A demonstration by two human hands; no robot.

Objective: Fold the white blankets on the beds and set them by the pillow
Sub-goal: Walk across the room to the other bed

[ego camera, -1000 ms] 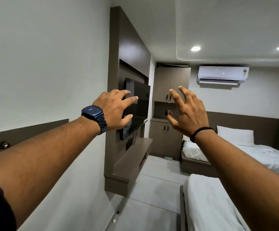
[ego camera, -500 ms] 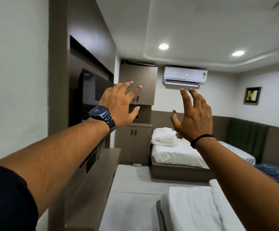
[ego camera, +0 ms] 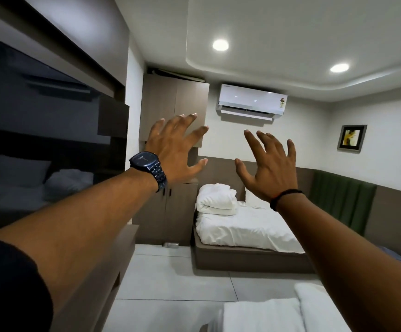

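Note:
Both arms reach out in front of me at chest height. My left hand (ego camera: 177,152), with a dark watch on its wrist, has its fingers spread and holds nothing. My right hand (ego camera: 269,166), with a black band on its wrist, is also spread and holds nothing. Beyond them the far bed (ego camera: 247,231) carries a folded white blanket (ego camera: 217,198) at its head end, next to a pillow (ego camera: 254,200) partly hidden by my right wrist. A near bed (ego camera: 261,315) with a white blanket (ego camera: 312,303) on it shows at the bottom edge.
A dark TV screen (ego camera: 39,140) on a brown wall unit fills the left, with a low shelf (ego camera: 113,264) under it. A brown cupboard (ego camera: 170,212) stands left of the far bed. Pale tiled floor (ego camera: 166,279) runs between the beds. A green padded panel (ego camera: 340,204) lines the right wall.
The view has swung to the right and moved further into the room, so the far bed looks closer. Both hands stay raised, spread and empty.

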